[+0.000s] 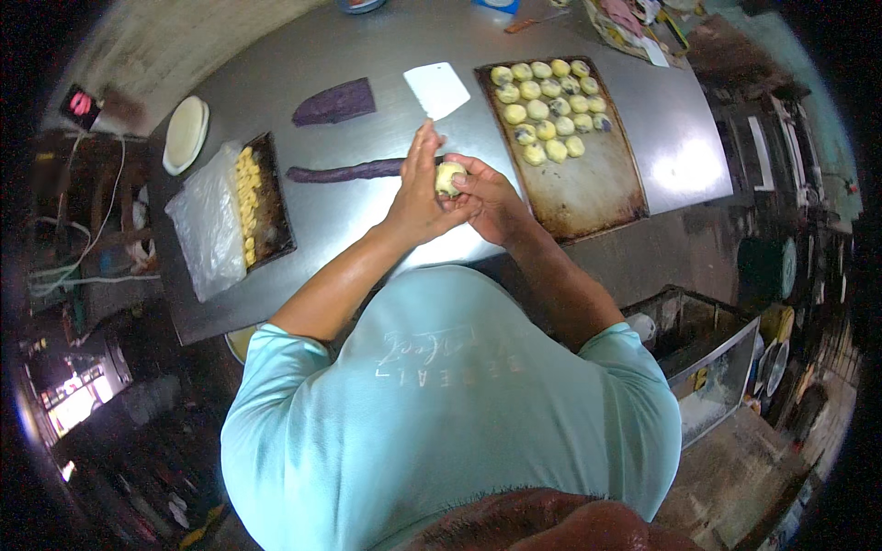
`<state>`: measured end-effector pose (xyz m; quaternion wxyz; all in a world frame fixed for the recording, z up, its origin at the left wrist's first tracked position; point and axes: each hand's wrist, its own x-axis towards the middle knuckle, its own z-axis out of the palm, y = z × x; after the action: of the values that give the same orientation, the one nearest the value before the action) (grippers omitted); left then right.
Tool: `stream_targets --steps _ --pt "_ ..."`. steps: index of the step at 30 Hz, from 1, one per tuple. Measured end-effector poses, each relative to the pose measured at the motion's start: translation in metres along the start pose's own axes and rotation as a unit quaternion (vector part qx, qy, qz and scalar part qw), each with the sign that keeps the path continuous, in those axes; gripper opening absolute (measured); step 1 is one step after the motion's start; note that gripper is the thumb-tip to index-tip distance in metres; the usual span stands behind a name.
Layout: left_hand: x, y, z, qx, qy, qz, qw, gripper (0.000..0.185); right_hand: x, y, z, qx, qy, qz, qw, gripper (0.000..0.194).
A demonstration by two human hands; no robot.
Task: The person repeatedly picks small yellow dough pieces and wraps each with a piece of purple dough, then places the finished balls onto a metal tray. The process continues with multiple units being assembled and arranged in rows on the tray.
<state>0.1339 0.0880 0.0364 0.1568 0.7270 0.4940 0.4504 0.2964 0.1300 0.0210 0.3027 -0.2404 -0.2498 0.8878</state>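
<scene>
A pale yellow dough ball [450, 178] with dark patches sits between my two hands, above the steel table. The thumb and fingers of my right hand [493, 201] grip it from the right. My left hand [417, 196] cradles the same ball from the left, its fingers straight and its thumb reaching under toward the right hand. A long thin purple roll [344, 170] lies left of my hands, its right end hidden behind them. Beyond it are a flat purple slab [335, 101] and a white plastic scraper [437, 90], whose near corner lies close to my left fingertips.
At right, a worn baking tray [579, 193] carries rows of similar balls [559, 107]. At left, a dark tray [273, 206] holds yellow dough pieces [247, 200], partly under a plastic bag [210, 224]. A pale lid or dish [186, 136] and a brown-handled tool [521, 25] lie farther out.
</scene>
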Motion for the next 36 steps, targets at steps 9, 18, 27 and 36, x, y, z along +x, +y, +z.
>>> stream_targets --steps 9,18,27,36 --pt "0.037 -0.009 0.07 -0.072 -0.14 -0.054 0.986 0.114 -0.008 -0.022 -0.101 -0.021 0.13 -0.029 0.991 0.044" --pt "-0.036 -0.069 0.014 -0.006 -0.145 -0.287 0.947 0.073 -0.026 -0.144 -0.28 -0.231 0.436 -0.069 0.867 0.035" --pt "-0.106 -0.082 -0.006 -0.013 -0.056 -0.392 0.918 0.059 -0.005 -0.144 -0.305 -0.57 0.416 -0.046 0.707 0.042" --pt "-0.113 -0.08 -0.012 0.01 -0.039 -0.379 0.925 0.058 -0.013 -0.129 -0.293 -0.706 0.479 -0.148 0.5 0.049"
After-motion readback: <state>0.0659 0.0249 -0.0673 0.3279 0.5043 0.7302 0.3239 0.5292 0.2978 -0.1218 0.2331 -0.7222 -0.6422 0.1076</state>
